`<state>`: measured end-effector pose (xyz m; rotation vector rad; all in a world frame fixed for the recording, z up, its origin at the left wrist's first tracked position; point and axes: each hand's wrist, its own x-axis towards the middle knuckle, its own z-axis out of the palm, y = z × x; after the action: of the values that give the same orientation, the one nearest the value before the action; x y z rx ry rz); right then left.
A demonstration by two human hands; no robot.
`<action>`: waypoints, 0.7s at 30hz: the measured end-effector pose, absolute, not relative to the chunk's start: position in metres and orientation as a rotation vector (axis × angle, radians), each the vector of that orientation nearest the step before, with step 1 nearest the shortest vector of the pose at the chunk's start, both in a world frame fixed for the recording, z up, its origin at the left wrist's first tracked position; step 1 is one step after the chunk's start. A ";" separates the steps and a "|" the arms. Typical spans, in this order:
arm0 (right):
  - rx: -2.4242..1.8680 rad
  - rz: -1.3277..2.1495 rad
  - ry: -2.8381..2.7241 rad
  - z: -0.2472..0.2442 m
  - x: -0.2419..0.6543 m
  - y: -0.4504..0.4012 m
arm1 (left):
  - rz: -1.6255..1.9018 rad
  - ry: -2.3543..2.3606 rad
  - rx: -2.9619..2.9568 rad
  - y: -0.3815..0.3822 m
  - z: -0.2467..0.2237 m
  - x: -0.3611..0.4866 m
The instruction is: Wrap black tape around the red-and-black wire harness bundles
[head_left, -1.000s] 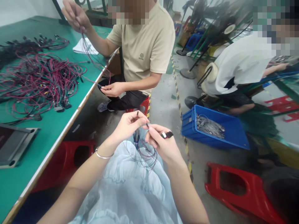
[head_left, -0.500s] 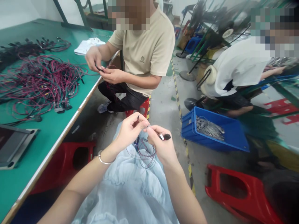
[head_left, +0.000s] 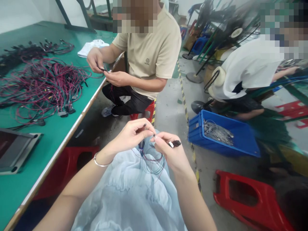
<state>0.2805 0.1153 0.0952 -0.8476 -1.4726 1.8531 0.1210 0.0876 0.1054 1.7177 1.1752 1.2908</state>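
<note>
My left hand (head_left: 132, 136) pinches a thin wire ending in a small black tip (head_left: 145, 124). My right hand (head_left: 170, 152) holds a small black connector with a white band (head_left: 175, 144), and its fingertips nearly meet those of my left hand. Below them, a loose bundle of thin dark and red wires (head_left: 152, 163) hangs over the pale blue cloth on my lap (head_left: 125, 199). A silver bangle (head_left: 100, 163) circles my left wrist.
To the left runs a green workbench (head_left: 45, 141) with tangled red-and-black wire harnesses (head_left: 43, 86). A seated co-worker (head_left: 146, 54) handles a small wire piece. A blue crate of wires (head_left: 223, 136), red stools (head_left: 247, 199) and another co-worker (head_left: 247, 70) stand to the right.
My hands have shifted slightly right and closer together. The co-worker's raised hand has come down to meet the other hand in front of the torso.
</note>
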 end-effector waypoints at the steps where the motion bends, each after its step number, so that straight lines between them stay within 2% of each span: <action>1: -0.852 1.821 -1.521 0.096 0.281 0.116 | 1.280 1.189 1.739 0.087 0.106 0.121; 10: -0.828 1.782 -1.804 0.105 0.295 0.124 | 1.095 1.088 1.936 0.083 0.114 0.113; 21: -0.837 1.760 -1.852 0.111 0.294 0.122 | 1.137 1.021 2.179 0.081 0.116 0.108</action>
<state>0.2936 0.1216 0.1109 -0.8369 -1.8524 1.7600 0.1079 0.0814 0.1161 2.1790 1.0211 1.1372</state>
